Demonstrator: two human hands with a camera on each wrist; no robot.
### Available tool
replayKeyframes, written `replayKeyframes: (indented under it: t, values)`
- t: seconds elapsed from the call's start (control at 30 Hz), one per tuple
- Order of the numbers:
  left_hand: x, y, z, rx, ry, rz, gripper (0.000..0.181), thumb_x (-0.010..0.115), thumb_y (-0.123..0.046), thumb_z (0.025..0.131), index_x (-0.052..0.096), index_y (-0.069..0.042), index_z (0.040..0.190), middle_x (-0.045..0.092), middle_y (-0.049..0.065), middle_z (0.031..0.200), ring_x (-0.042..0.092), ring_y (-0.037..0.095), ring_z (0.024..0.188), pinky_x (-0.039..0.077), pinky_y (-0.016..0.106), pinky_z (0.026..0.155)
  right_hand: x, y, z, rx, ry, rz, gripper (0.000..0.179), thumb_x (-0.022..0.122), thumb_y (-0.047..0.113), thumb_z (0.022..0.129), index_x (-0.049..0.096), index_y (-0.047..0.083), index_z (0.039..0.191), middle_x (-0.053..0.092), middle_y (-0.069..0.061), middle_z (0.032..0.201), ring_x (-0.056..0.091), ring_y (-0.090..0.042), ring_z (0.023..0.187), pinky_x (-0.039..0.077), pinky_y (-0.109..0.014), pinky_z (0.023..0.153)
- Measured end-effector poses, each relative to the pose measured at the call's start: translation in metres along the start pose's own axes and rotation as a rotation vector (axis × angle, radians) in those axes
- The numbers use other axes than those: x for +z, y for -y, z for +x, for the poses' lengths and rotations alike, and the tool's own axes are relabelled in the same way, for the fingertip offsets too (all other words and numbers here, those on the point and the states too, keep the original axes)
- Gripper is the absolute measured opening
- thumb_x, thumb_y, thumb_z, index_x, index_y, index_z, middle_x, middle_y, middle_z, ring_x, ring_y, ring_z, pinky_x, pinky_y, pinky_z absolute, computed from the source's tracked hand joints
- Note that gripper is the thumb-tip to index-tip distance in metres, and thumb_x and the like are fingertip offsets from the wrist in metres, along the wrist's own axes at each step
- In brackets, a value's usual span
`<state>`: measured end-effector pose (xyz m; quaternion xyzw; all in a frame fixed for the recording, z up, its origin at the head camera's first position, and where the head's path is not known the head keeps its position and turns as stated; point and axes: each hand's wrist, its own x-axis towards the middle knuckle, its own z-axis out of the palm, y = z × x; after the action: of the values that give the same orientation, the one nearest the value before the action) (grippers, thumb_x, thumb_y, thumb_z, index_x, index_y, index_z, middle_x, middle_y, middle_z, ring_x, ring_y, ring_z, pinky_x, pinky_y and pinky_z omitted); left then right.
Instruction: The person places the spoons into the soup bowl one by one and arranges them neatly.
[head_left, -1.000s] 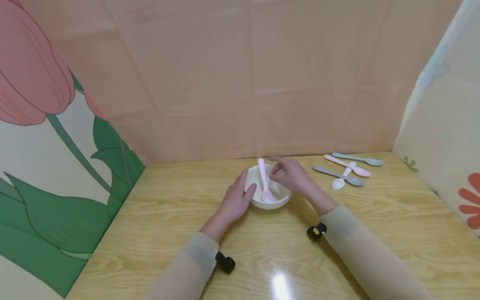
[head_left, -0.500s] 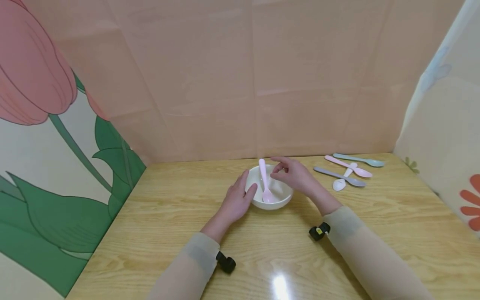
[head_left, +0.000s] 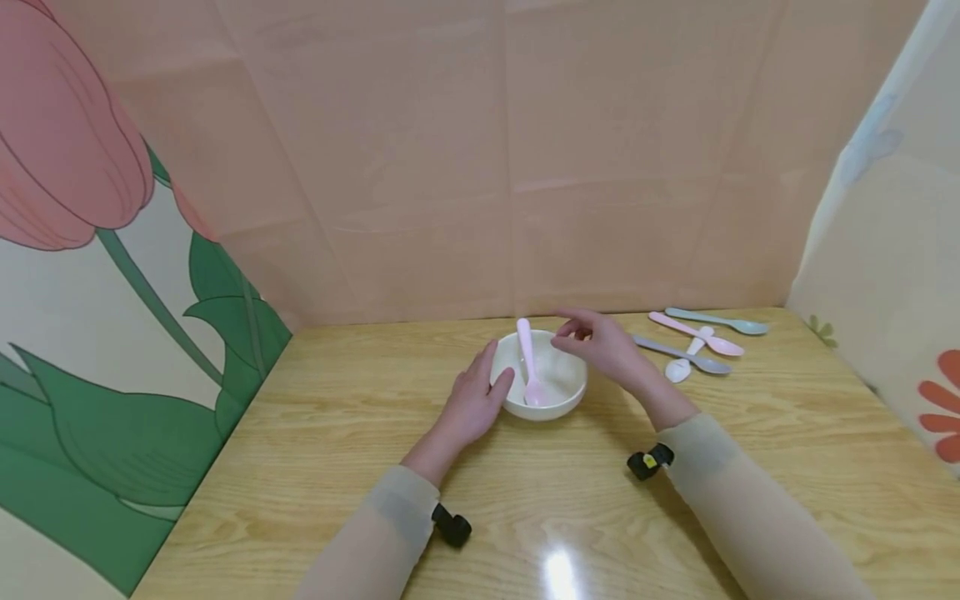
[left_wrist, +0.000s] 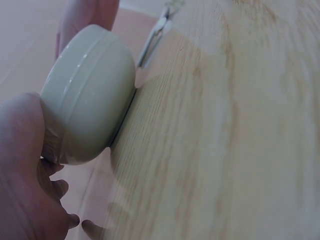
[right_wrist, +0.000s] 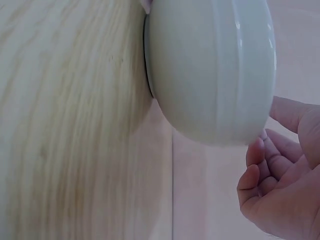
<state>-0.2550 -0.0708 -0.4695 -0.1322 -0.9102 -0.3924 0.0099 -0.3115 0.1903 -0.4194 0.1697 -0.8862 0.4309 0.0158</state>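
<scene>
A white bowl (head_left: 545, 412) stands upright on the wooden table. Inside it leans a pink spoon (head_left: 528, 358), scoop down near the front, its handle rising past the far rim. At the bowl's left side, my left hand (head_left: 474, 398) holds the rim, thumb over the near-left edge and fingers along the outside; the left wrist view shows this thumb (left_wrist: 22, 122) against the bowl's side. Over the right rim hovers my right hand (head_left: 603, 346), loosely bent and holding nothing. Its fingers (right_wrist: 267, 160) appear right by the rim in the right wrist view.
To the right lie a blue-green spoon (head_left: 720, 320), another pink spoon (head_left: 693, 332), a grey spoon (head_left: 686, 357) and a white spoon (head_left: 678, 370), partly crossing each other. A pink backdrop (head_left: 390, 208) rises behind the table, with patterned panels on both sides.
My right hand has shifted a little to the right, away from the spoon in the bowl. The left hand, bowl and spoons look unchanged.
</scene>
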Motion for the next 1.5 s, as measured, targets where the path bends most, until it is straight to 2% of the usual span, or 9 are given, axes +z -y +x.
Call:
replayKeyframes:
  t: [0.43, 0.7, 0.97, 1.27, 1.5]
  values:
    - [0.002, 0.000, -0.002, -0.008, 0.017, 0.010, 0.072, 0.040, -0.048, 0.119, 0.018, -0.014, 0.178, 0.025, 0.012, 0.181, 0.021, 0.029, 0.168, 0.013, 0.056, 0.135, -0.024, -0.015, -0.015, 0.021, -0.086, 0.016, 0.055, 0.077, 0.028, 0.108, 0.062, 0.003, 0.155, 0.075, -0.016, 0.123, 0.062, -0.028, 0.106, 0.051, -0.029, 0.077]
    - [0.002, 0.003, 0.000, 0.004, 0.009, 0.014, 0.072, 0.040, -0.047, 0.119, 0.018, -0.012, 0.178, 0.026, 0.013, 0.181, 0.022, 0.029, 0.167, 0.014, 0.058, 0.135, -0.043, -0.021, -0.021, 0.050, -0.118, 0.036, 0.061, 0.075, 0.034, 0.108, 0.058, 0.004, 0.158, 0.072, -0.017, 0.127, 0.060, -0.027, 0.109, 0.051, -0.025, 0.077]
    - [0.000, 0.002, -0.001, -0.014, 0.012, 0.007, 0.072, 0.039, -0.048, 0.119, 0.016, -0.015, 0.179, 0.024, 0.011, 0.182, 0.021, 0.028, 0.168, 0.012, 0.058, 0.135, -0.060, -0.022, -0.028, 0.070, -0.121, 0.036, 0.069, 0.074, 0.042, 0.108, 0.053, 0.008, 0.164, 0.070, -0.016, 0.131, 0.061, -0.028, 0.110, 0.054, -0.021, 0.077]
    - [-0.001, 0.000, -0.001, -0.015, 0.012, 0.002, 0.072, 0.039, -0.048, 0.120, 0.017, -0.013, 0.178, 0.024, 0.013, 0.182, 0.021, 0.029, 0.167, 0.013, 0.057, 0.135, -0.077, -0.034, -0.033, 0.071, -0.144, 0.019, 0.068, 0.074, 0.039, 0.109, 0.052, 0.006, 0.164, 0.068, -0.017, 0.132, 0.061, -0.027, 0.112, 0.050, -0.018, 0.076]
    - [-0.001, -0.001, 0.000, -0.011, 0.010, 0.001, 0.071, 0.039, -0.048, 0.120, 0.016, -0.015, 0.179, 0.025, 0.012, 0.182, 0.023, 0.028, 0.167, 0.014, 0.057, 0.135, -0.088, -0.042, -0.034, 0.105, -0.132, -0.006, 0.073, 0.070, 0.047, 0.109, 0.048, 0.007, 0.167, 0.066, -0.017, 0.137, 0.058, -0.028, 0.117, 0.050, -0.017, 0.077]
